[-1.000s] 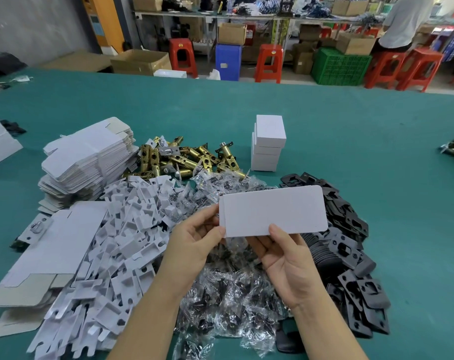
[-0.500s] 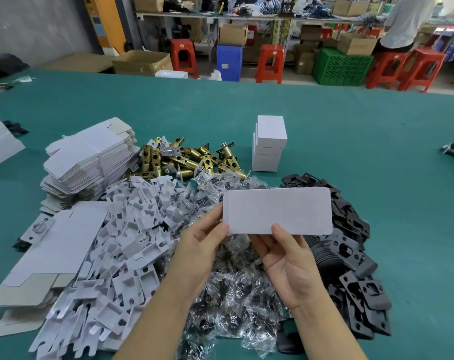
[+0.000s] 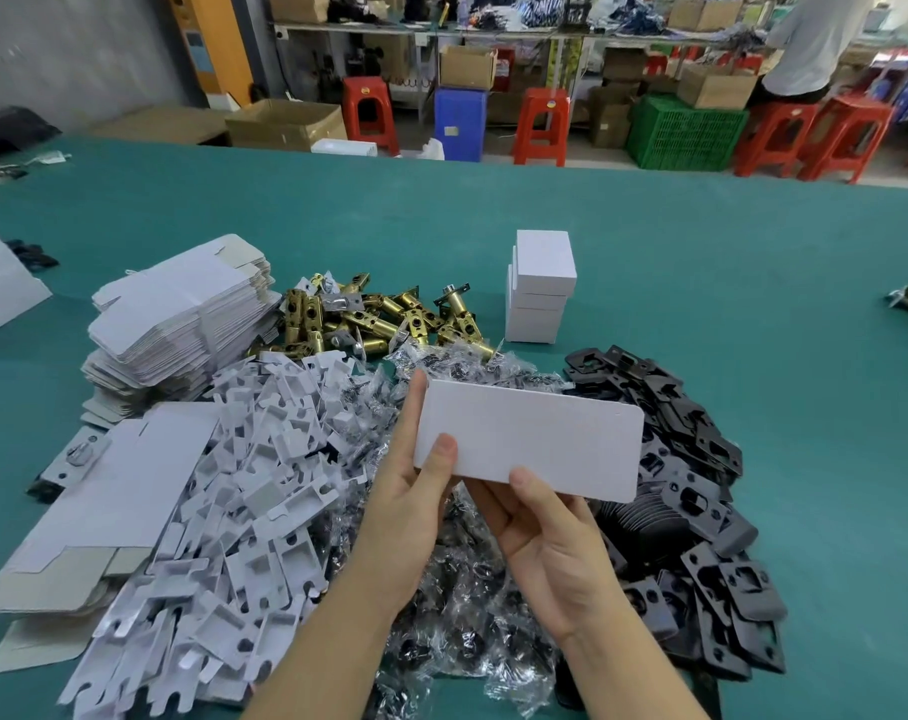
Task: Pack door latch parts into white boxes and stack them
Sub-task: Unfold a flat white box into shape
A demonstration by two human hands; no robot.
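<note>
I held one closed white box (image 3: pixel 529 439) above the bagged parts (image 3: pixel 472 605), raised off the green table (image 3: pixel 701 283). My left hand (image 3: pixel 410 506) gripped its left end, thumb on the front face and a finger up along the edge. My right hand (image 3: pixel 545 543) supported its lower edge, thumb pressed on the front. The stack of finished boxes (image 3: pixel 540 288) stood farther back, beside the brass latch bolts (image 3: pixel 384 324). Black plates (image 3: pixel 701 485) lay to the right.

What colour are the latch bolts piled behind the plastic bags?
Brass gold, some with silver ends, seen in the head view: latch bolts.
</note>
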